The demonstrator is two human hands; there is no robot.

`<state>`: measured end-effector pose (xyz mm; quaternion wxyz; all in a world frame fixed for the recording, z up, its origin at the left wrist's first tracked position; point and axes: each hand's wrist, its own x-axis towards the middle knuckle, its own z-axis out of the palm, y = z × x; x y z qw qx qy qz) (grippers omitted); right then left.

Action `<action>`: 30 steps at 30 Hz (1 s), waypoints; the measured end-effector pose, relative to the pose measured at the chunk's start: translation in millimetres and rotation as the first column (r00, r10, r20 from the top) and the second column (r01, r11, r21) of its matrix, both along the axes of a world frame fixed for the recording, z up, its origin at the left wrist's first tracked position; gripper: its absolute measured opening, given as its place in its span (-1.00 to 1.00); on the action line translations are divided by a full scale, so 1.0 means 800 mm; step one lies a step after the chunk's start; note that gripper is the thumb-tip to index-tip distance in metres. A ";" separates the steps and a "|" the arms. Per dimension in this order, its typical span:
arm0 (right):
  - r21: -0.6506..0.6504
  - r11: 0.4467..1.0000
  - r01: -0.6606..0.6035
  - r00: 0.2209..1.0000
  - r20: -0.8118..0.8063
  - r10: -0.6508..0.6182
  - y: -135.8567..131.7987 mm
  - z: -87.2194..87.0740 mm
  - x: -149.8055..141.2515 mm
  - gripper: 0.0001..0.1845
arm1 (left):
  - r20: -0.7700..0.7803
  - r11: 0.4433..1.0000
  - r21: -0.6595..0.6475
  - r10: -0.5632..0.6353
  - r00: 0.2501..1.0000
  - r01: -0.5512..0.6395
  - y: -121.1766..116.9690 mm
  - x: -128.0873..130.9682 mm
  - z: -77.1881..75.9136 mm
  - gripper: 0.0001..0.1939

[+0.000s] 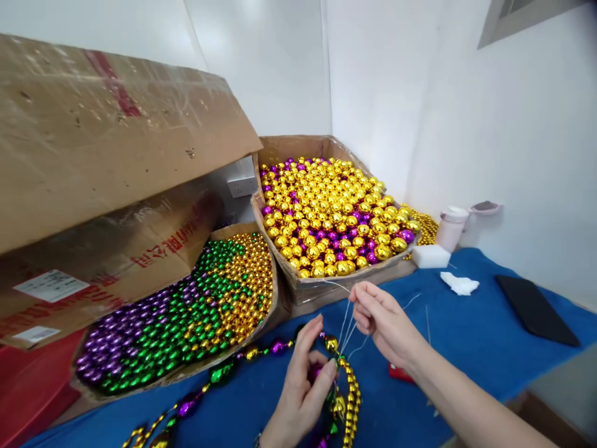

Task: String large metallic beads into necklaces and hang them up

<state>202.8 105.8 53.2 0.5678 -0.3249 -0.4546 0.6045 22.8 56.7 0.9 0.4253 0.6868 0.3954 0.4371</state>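
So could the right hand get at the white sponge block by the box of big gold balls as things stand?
Probably yes, once it lets go. The right hand is pinching thin white threads, so it is occupied, but the blue cloth between it and the sponge block looks bare, with nothing blocking the way.

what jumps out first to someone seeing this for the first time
The open cardboard box heaped with shiny gold and purple balls at centre draws the eye first. Left of it a second box holds small green, purple and gold beads. In front, over the blue cloth, the right hand pinches thin white thread while the left hand fingers a bead strand.
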 end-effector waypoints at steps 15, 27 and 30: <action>0.127 0.992 -0.025 0.960 0.281 -0.012 0.025 -0.006 0.002 -0.63 | -0.320 0.947 0.115 -0.251 0.914 0.301 0.010 0.009 0.023 -0.65; 0.121 0.953 -0.279 0.276 0.960 -0.041 -0.040 -0.079 0.185 -0.86 | -0.178 0.998 -0.009 0.064 0.982 -0.066 0.010 -0.011 0.001 -0.74; 0.074 0.946 -0.317 0.151 0.988 -0.027 -0.075 -0.099 0.211 -0.82 | -0.120 0.995 -0.075 0.057 0.991 -0.066 0.009 -0.009 0.001 -0.75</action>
